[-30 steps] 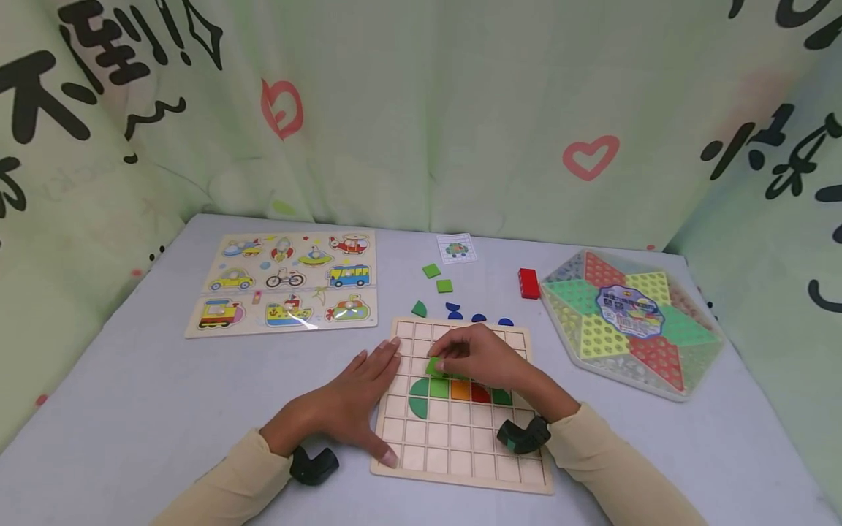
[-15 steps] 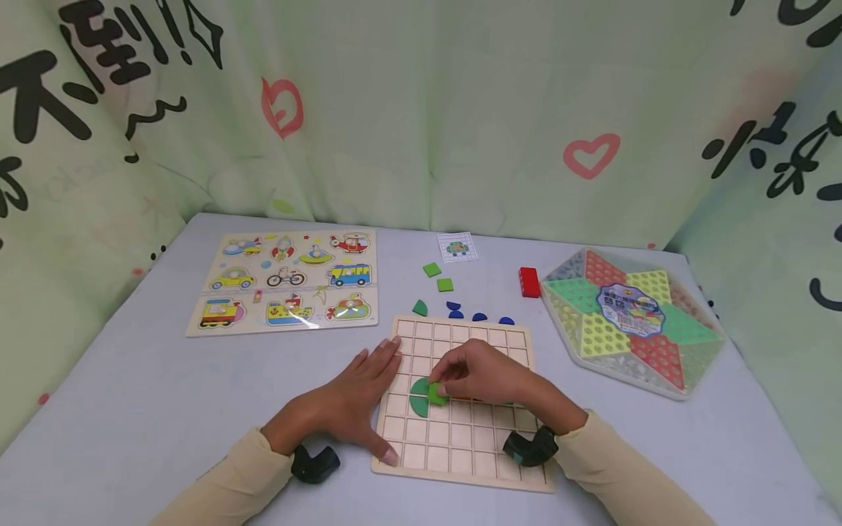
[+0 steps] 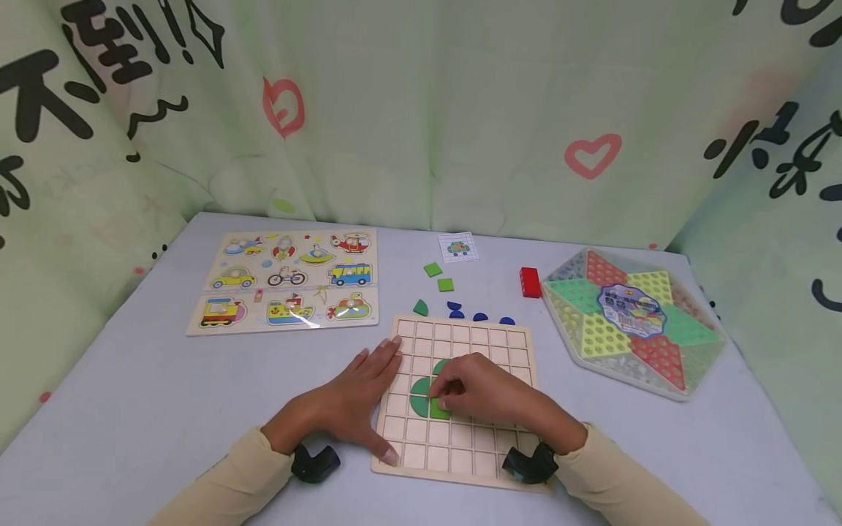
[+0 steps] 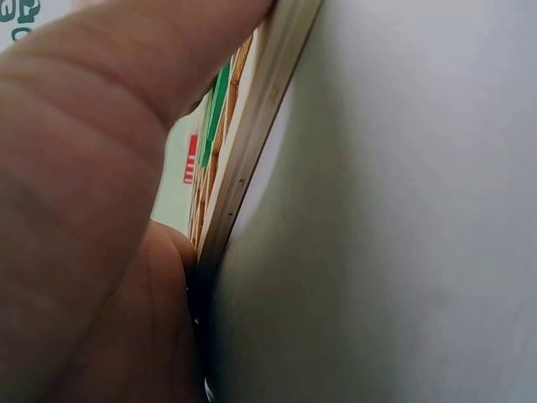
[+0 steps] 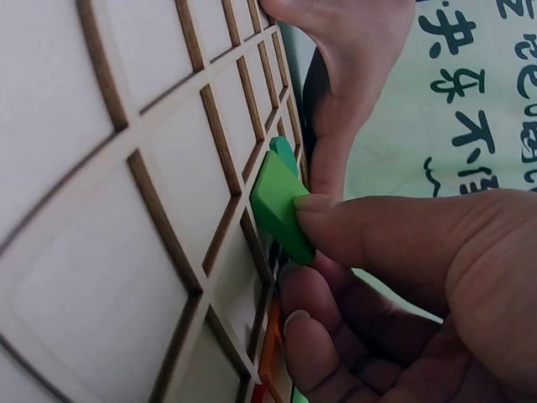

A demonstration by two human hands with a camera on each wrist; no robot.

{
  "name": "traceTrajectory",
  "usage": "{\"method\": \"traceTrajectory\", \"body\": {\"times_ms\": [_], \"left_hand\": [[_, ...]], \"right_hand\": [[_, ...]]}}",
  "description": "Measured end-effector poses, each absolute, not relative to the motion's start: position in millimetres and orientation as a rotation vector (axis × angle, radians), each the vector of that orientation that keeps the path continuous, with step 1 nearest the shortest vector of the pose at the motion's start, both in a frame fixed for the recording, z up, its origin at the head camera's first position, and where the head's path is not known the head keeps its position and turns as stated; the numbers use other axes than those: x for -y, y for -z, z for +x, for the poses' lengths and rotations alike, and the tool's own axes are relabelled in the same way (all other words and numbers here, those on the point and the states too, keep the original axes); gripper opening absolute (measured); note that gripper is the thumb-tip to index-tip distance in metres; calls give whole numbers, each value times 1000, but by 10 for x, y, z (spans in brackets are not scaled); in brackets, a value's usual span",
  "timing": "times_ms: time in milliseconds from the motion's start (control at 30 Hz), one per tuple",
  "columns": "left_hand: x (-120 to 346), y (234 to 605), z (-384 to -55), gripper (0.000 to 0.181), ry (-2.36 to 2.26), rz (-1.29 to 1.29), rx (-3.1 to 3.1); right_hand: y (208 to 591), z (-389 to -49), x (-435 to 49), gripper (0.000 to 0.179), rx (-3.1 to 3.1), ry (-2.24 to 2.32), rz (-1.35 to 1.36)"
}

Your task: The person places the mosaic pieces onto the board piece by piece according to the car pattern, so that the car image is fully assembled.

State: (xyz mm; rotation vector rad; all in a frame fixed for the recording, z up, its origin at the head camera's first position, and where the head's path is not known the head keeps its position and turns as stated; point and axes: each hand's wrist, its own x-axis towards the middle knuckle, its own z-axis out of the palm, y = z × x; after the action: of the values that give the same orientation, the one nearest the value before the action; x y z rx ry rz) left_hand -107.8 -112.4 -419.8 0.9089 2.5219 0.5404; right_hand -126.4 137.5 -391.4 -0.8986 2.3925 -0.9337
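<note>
My right hand pinches a light green square tile between thumb and fingers. In the right wrist view the tile is tilted against a cell of the wooden grid board. Left of it on the board lie dark green rounded pieces, and another dark green piece shows above the hand. An orange piece peeks out beneath my fingers; other placed pieces are hidden. My left hand rests along the board's left edge, fingers straight, thumb on the lower left corner.
Beyond the board lie two green squares, a green quarter-circle, several blue half-circles and a small pattern card. A vehicle puzzle lies left. A red block and a hexagonal game box are right.
The right hand has moved toward me across the board, carrying the light green tile to a lower cell. The dark green piece above the hand has come into sight. The left hand stays put.
</note>
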Motion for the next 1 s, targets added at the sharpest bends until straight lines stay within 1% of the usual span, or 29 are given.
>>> {"method": "traceTrajectory", "body": {"times_ms": [500, 800, 1000], "left_hand": [[1112, 4203, -1083, 134, -554, 886, -2506], [1121, 4222, -1085, 135, -541, 885, -2512], [1118, 4227, -1087, 135, -541, 888, -2516]], "right_hand": [[3917, -1231, -1328, 12, -2465, 896, -831], [3924, -1429, -1382, 12, -2493, 1004, -779], [3950, -1576, -1429, 13, -2559, 1041, -693]]}}
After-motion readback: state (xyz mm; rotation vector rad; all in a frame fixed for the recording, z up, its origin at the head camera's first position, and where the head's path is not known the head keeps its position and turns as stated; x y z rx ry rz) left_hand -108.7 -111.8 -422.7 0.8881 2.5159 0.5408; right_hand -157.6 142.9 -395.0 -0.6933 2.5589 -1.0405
